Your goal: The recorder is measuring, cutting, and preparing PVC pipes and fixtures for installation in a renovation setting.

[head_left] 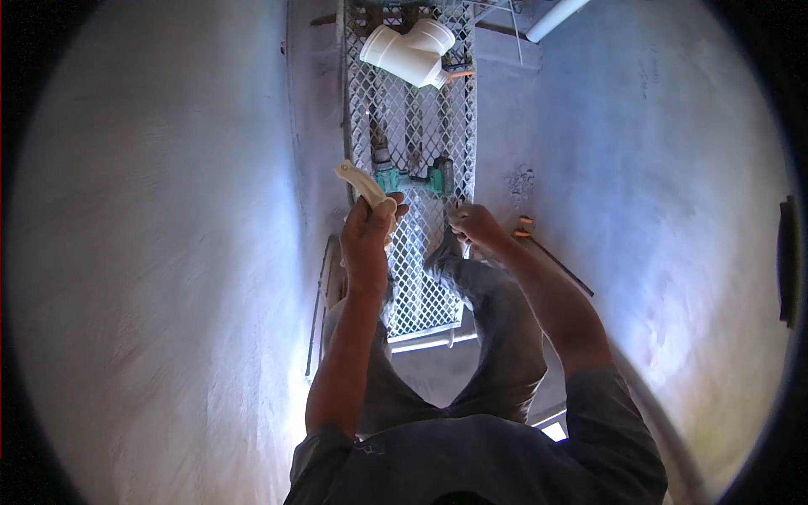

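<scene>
My left hand [370, 231] grips a cream plastic pipe clamp [362, 181], its curved arm pointing up and away to the left. Fingers and thumb are closed around its lower part, which is partly hidden. To the right, my right hand [475, 225] is closed in a pinch, knuckles bent. Whatever sits between those fingers is too small to make out. Just beyond both hands a green and black cordless drill [388, 179] lies on its side on the metal mesh platform [421, 290].
A white Y-shaped pipe fitting [404, 55] rests at the platform's far end, beside an orange-handled tool [459, 75]. Plastered walls [168, 210] rise close on both sides. A white pipe [555, 18] stands at the far right. An orange-ended dark rod [555, 257] lies along the right.
</scene>
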Demonstrator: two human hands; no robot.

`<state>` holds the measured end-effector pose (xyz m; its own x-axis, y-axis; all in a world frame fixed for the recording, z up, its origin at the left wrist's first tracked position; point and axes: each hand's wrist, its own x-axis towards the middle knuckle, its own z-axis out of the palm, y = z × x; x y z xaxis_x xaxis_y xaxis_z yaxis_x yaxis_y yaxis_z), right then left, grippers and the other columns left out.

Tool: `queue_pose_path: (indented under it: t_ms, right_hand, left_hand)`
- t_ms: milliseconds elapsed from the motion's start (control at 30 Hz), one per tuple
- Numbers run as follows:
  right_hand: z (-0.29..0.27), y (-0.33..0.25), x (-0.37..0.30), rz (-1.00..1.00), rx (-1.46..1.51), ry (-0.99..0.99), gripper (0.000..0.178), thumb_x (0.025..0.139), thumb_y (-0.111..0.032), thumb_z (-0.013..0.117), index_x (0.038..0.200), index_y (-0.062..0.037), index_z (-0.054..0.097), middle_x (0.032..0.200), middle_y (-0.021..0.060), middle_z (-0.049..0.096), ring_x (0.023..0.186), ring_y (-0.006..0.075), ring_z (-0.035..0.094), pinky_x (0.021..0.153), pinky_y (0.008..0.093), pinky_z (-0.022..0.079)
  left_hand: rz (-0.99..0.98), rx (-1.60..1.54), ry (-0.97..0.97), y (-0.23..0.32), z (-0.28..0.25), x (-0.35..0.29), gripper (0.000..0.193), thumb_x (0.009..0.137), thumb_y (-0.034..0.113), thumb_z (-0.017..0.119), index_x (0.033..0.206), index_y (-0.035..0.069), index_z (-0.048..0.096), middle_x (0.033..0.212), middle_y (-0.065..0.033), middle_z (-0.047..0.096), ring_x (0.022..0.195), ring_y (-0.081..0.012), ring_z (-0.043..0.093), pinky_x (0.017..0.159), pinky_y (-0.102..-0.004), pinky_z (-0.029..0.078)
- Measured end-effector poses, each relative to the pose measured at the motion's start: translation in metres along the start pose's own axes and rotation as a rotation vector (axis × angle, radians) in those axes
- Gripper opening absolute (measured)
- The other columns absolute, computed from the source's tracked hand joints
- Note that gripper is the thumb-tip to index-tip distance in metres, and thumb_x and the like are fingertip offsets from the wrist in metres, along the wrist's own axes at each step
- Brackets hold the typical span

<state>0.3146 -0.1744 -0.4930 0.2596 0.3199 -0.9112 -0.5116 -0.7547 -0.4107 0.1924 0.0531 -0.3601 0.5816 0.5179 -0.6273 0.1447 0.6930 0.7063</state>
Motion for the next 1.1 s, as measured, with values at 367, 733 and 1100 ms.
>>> queue_pose_path:
  t_ms: [367, 733, 1100]
  right_hand:
    - [-0.078, -0.056, 0.188, -0.264, -0.956, 0.551, 0.047, 0.075, -0.012, 0.054, 0.121, -0.0144, 0.059, 0.116, 0.0153, 0.061, 0.108, 0.0344, 0.06, 0.092, 0.0459, 0.048]
    - [-0.143, -0.138, 0.33, -0.532, -1.093, 0.78, 0.059, 0.074, -0.007, 0.059, 0.132, -0.0142, 0.046, 0.129, 0.0173, 0.05, 0.12, 0.0365, 0.05, 0.094, 0.0481, 0.046]
    - [-0.158, -0.136, 0.339, -0.592, -1.374, 0.763, 0.052, 0.071, -0.01, 0.068, 0.12, -0.0117, 0.053, 0.115, 0.0168, 0.054, 0.11, 0.0331, 0.055, 0.088, 0.0464, 0.047]
  left_hand:
    - [0.139, 0.214, 0.032, 0.028, -0.003, 0.038, 0.04, 0.088, 0.014, 0.051, 0.121, -0.009, 0.051, 0.101, -0.0187, 0.065, 0.091, -0.0269, 0.065, 0.083, -0.0387, 0.05]
    - [0.389, 0.334, 0.16, 0.011, -0.015, 0.002, 0.078, 0.083, 0.051, 0.066, 0.126, -0.01, 0.044, 0.096, -0.0227, 0.066, 0.081, -0.0295, 0.068, 0.074, -0.0386, 0.056]
    - [0.248, 0.254, -0.017, -0.002, 0.017, 0.012, 0.075, 0.084, 0.046, 0.066, 0.13, -0.01, 0.043, 0.103, -0.0232, 0.064, 0.09, -0.0307, 0.067, 0.085, -0.0421, 0.053]
